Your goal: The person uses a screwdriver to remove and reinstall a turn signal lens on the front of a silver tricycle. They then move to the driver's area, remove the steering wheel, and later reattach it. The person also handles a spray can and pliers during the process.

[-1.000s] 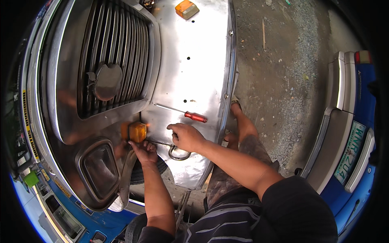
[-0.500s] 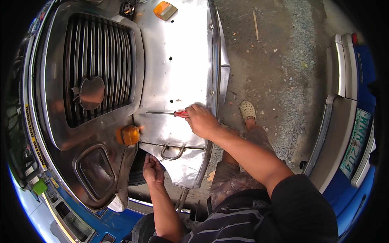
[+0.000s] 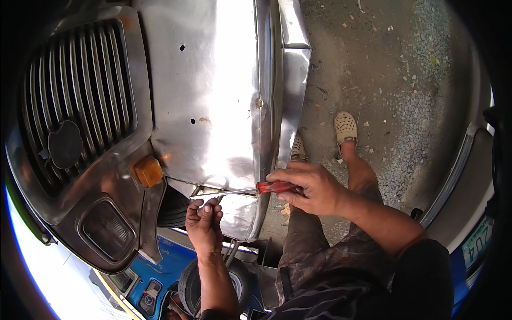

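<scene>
My right hand [image 3: 314,189] grips the red handle of a screwdriver [image 3: 269,186], whose long shaft points left across the steel bumper plate [image 3: 197,96]. My left hand [image 3: 205,218] is raised just below the shaft's tip, fingers curled and pinched; what is between them is too small to make out. An orange lamp [image 3: 149,170] sits on the body panel up and left of my left hand, and a dark tire [image 3: 176,208] shows through the gap behind it.
A slatted metal grille [image 3: 74,96] with an emblem is at left, above a recessed lamp [image 3: 106,229]. Below, a blue vehicle [image 3: 154,272] and spare wheel show. My sandalled feet are on dirt and gravel [image 3: 405,133]; another vehicle's bumper [image 3: 453,170] stands at right.
My right hand has picked up the red screwdriver from the plate and moved it down toward my left hand. My left hand has left the orange lamp's edge. The view has shifted.
</scene>
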A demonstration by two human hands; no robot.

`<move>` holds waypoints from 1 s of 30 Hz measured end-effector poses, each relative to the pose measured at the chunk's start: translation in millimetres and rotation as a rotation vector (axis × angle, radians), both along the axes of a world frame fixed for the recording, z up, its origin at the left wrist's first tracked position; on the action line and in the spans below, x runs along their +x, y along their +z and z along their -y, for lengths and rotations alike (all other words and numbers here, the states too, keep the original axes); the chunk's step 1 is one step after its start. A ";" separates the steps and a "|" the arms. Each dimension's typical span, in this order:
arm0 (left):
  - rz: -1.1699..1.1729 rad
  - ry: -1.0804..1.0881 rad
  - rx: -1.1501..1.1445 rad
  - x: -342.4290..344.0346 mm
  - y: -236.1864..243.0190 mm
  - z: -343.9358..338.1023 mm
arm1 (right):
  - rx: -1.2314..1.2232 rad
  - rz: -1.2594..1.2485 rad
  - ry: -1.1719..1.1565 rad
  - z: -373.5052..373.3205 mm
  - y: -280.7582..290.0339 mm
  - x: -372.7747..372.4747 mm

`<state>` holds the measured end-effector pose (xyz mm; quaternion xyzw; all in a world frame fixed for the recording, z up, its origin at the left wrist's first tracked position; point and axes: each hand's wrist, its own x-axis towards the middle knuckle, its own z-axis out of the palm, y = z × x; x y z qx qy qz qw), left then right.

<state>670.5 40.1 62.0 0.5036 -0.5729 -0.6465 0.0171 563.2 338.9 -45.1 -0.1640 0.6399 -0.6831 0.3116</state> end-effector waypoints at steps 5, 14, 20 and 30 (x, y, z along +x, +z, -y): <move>-0.069 -0.190 0.011 -1.7 -5.9 -0.4 | 0.047 -0.039 0.006 -7.4 -0.4 6.9; -0.300 -0.069 0.205 -8.5 42.7 39.7 | 0.070 -0.155 -0.028 21.1 80.8 -10.6; -0.477 -0.025 0.299 8.3 68.3 78.0 | 0.120 -0.277 -0.023 60.1 136.9 -21.6; -0.196 -0.467 0.136 2.3 81.3 152.2 | 0.251 -0.338 -0.029 91.0 160.4 -15.8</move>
